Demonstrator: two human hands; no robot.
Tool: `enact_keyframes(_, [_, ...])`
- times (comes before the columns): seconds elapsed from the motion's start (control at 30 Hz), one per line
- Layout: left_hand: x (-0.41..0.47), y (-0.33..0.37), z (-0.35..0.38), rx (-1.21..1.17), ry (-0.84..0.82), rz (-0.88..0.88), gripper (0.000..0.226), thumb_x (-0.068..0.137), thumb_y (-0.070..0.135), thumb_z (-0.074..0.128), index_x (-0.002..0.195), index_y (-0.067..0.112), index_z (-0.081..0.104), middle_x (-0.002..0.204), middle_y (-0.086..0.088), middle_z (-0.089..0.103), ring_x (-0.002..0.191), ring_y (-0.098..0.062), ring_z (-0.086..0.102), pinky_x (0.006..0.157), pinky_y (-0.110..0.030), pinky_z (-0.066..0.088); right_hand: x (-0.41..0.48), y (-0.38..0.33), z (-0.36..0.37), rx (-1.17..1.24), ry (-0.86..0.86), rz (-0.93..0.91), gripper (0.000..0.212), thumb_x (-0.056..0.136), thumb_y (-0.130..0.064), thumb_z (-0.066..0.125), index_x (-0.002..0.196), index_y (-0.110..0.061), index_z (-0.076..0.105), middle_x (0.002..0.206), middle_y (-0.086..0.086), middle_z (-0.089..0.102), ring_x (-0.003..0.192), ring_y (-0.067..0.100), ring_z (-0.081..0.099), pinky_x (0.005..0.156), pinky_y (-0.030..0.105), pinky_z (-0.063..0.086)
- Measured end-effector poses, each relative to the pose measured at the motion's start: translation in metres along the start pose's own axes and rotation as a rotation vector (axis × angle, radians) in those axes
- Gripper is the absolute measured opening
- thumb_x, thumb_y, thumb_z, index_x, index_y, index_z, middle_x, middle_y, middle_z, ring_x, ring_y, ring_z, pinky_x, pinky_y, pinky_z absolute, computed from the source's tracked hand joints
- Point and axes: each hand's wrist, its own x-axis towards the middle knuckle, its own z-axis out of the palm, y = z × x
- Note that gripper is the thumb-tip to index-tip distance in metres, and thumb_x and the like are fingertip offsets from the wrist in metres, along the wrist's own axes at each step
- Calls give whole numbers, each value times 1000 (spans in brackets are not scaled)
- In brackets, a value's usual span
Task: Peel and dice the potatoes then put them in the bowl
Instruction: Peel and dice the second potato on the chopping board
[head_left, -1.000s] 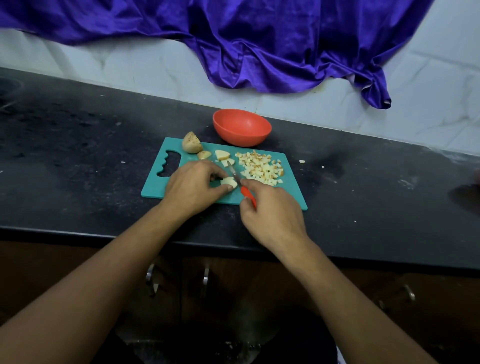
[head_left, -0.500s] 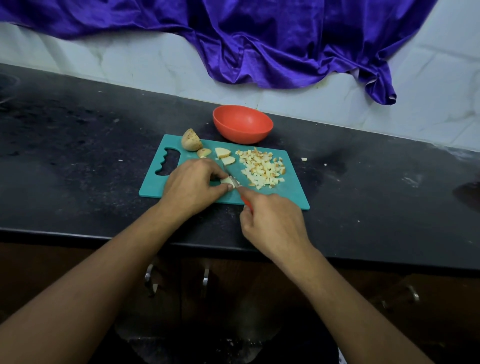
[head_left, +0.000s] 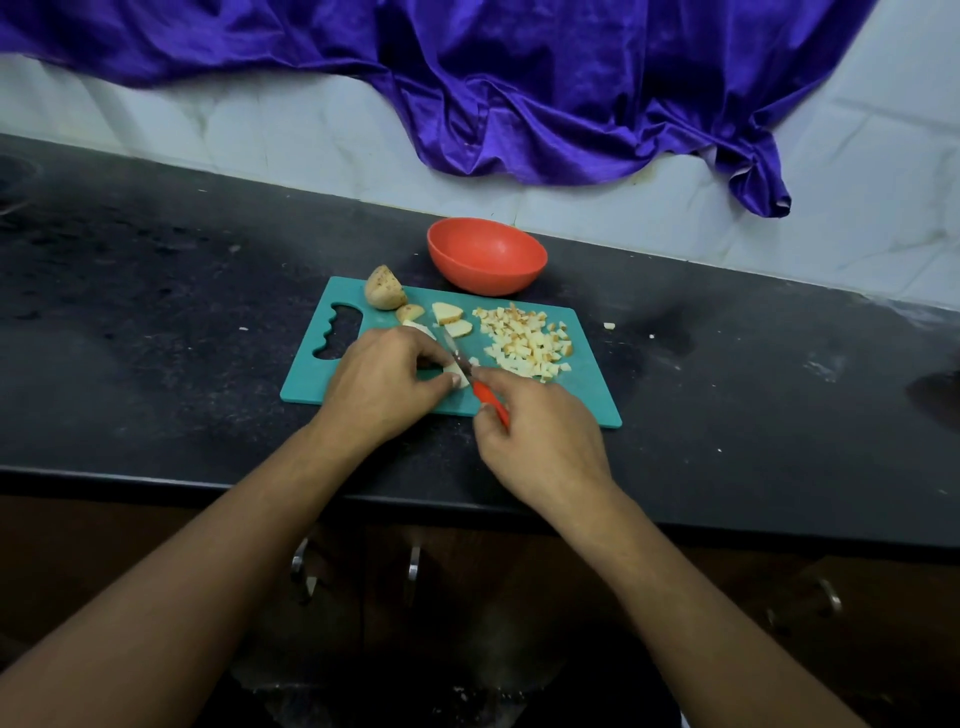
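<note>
A teal cutting board (head_left: 587, 400) lies on the black counter. My left hand (head_left: 382, 382) pinches a pale potato slice (head_left: 456, 373) against the board. My right hand (head_left: 540, 441) grips a red-handled knife (head_left: 485, 396), its blade resting on that slice. A heap of diced potato (head_left: 524, 340) covers the board's right half. Two slices (head_left: 453, 319) and a small end piece (head_left: 410, 313) lie behind my hands. An unpeeled potato chunk (head_left: 384, 288) sits at the board's far left corner. The empty red bowl (head_left: 487, 254) stands just behind the board.
A purple cloth (head_left: 519, 88) hangs down the white tiled wall behind the counter. A few stray potato bits (head_left: 609, 326) lie on the counter to the right of the board. Cabinet handles (head_left: 413, 564) show below the counter's front edge.
The knife blade has worked across the slice under my left fingers while both hands stayed over the board's near middle. The camera tilted slightly.
</note>
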Motion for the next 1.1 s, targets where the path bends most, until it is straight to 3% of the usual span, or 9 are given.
enact_keyframes(0.2, [0,0,1,28,-8,-18,17,84,37,79,100,30,80,104,16,74,99,-6,66,92,-38,56,-5,-4,9,-136,8,-45,52,104,-37,46,155,-35,40,97,-1,67,86,16,60,72,36,53])
enact_keyframes(0.53, [-3,6,-5,43,-6,-6,18,85,36,79,101,28,80,103,15,74,97,-8,66,90,-38,56,-6,-1,0,-256,-31,-116,51,104,-35,46,155,-35,40,99,-1,66,83,15,55,66,33,40])
enact_keyframes(0.77, [-5,9,-5,99,10,-18,19,87,40,77,102,28,79,106,12,73,102,-11,65,90,-37,54,-11,13,-1,-117,5,-4,49,103,-36,48,152,-41,44,104,-5,66,88,14,59,71,34,52])
enact_keyframes(0.93, [-5,7,-4,72,14,-15,20,88,41,74,103,28,80,107,13,74,102,-10,66,90,-37,54,-3,16,-1,46,4,51,47,101,-34,52,147,-42,51,93,-11,63,71,7,50,61,30,42])
enact_keyframes(1.1, [-5,7,-1,84,13,16,27,87,49,73,111,37,74,115,16,70,108,-9,62,84,-34,53,-10,11,0,-67,-5,6,50,103,-35,49,152,-40,45,106,-2,68,91,16,61,73,35,52])
